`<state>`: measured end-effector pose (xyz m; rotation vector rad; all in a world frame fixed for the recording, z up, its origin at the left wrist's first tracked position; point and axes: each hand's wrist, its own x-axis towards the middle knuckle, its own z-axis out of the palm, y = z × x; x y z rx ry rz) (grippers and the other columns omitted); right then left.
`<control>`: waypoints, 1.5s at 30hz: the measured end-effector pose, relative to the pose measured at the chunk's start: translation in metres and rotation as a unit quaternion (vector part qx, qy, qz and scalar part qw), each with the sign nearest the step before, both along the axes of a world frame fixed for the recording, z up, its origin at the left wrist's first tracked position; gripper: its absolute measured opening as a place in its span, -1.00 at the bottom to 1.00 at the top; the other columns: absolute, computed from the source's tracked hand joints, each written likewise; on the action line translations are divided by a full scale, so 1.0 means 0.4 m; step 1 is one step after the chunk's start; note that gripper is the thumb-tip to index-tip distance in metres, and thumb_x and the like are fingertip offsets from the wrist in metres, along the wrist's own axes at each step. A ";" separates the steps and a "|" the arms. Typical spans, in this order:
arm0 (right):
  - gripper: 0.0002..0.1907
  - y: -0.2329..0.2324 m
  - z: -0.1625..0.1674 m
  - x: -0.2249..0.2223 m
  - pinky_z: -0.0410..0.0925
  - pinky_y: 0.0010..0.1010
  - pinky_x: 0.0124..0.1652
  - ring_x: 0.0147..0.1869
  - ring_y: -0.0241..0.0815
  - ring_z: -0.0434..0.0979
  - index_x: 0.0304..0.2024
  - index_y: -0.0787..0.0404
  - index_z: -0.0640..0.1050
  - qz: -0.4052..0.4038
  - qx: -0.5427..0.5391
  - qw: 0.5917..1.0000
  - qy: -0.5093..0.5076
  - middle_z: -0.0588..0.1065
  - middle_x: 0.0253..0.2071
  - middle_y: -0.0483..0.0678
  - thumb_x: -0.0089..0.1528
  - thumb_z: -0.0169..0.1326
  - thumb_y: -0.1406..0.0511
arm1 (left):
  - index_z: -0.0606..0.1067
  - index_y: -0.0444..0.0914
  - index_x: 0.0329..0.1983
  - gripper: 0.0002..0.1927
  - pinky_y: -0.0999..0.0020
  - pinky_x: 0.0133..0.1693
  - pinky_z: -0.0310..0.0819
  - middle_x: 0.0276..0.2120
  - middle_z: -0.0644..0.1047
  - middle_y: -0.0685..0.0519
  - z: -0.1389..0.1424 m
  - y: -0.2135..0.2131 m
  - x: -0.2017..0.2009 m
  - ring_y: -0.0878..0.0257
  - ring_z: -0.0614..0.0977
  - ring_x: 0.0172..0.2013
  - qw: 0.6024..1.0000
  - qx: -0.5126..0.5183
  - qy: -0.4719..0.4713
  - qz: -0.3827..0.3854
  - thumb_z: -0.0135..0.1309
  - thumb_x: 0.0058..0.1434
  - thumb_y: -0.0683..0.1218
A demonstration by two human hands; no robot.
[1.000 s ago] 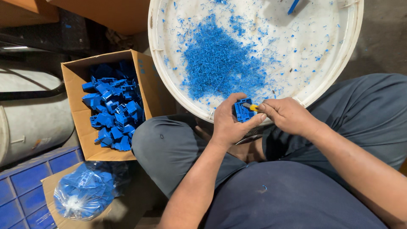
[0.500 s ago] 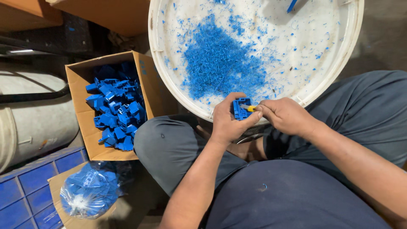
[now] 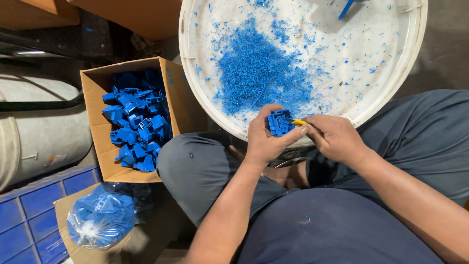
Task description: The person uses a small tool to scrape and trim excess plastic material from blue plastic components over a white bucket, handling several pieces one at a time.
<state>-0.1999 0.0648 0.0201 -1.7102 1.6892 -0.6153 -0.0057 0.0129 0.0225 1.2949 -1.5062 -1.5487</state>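
Your left hand [image 3: 266, 139] is closed around one blue plastic part [image 3: 279, 122], a small squarish moulding with ribs and openings, thumb along its near edge and fingers curled behind it. You hold it just above the near rim of the white tub [image 3: 195, 93], over your lap. Your right hand [image 3: 334, 137] is closed on a small tool with a yellow handle [image 3: 298, 122]; its tip meets the right side of the part, and the blade itself is too small to make out. In the tub lies a heap of blue shavings [image 3: 261, 73], thickest left of centre, with loose curls scattered across the white floor, and the end of a blue stick-like item [image 3: 346, 9] shows at the top edge. To your left, on the floor beside your knee, stands an open cardboard box [image 3: 95, 93] holding a pile of the same blue parts [image 3: 139, 127]. Nearer you, a clear plastic bag [image 3: 102, 220] filled with blue parts rests on a cardboard flap. A blue compartmented crate [image 3: 29, 215] occupies the lower left corner, and a pale cylindrical drum [image 3: 39, 132] lies beyond it.
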 end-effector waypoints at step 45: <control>-0.73 -0.010 0.029 0.013 0.35 -0.06 -0.34 -0.31 0.18 0.54 -0.30 0.17 0.58 0.016 -0.016 0.997 0.071 0.52 -0.42 0.06 0.31 0.06 0.12 | 0.52 -0.18 -0.04 -0.52 0.20 -0.05 0.49 -0.21 0.57 0.00 -0.007 -0.007 0.009 0.07 0.59 -0.14 0.983 -0.165 -0.080 -0.027 0.31 -0.07 -0.04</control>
